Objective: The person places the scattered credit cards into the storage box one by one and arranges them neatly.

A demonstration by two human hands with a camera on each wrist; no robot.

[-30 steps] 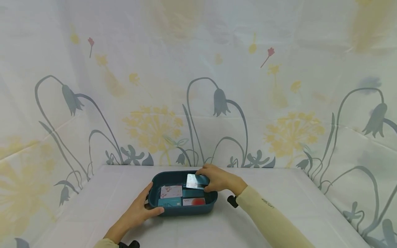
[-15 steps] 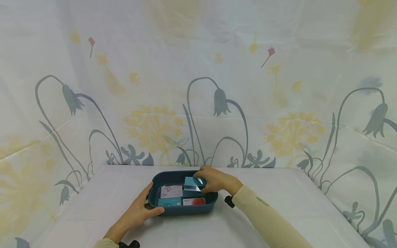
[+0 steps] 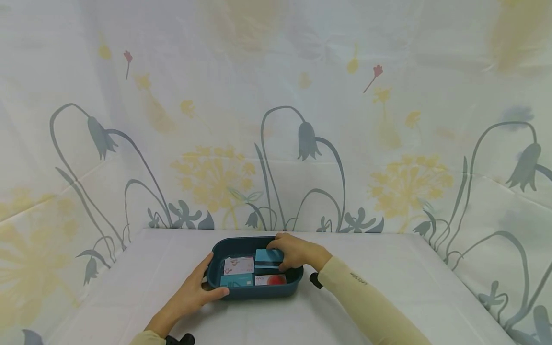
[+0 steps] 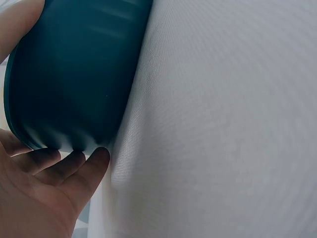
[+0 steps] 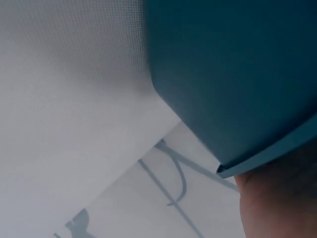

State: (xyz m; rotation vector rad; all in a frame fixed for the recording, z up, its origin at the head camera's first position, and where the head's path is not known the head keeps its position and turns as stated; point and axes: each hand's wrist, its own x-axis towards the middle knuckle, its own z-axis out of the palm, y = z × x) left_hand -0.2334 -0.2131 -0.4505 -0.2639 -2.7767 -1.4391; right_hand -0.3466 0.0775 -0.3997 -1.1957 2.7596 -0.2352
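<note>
A dark teal plastic tray (image 3: 258, 293) sits on the white table. My left hand (image 3: 192, 291) grips its left end, thumb at the front wall and fingers along the side; in the left wrist view, fingertips (image 4: 101, 154) touch the outer wall. My right hand (image 3: 297, 251) reaches in over the right end and pinches a blue plastic card (image 3: 267, 255) with a dark stripe, low in the tray. Left of it lies a white card with a red pattern (image 3: 238, 265). Along the front are a teal card (image 3: 236, 280) and a white card with a red circle (image 3: 270, 280).
The white-covered table (image 3: 366, 292) extends around the tray. Behind it hangs a white cloth backdrop (image 3: 276, 72) printed with grey and yellow flowers. A black strap mount (image 3: 316, 281) sits at the right wrist.
My right hand has moved left and down with the blue card, which now lies flatter beside the patterned white card. The left hand and tray have stayed put.
</note>
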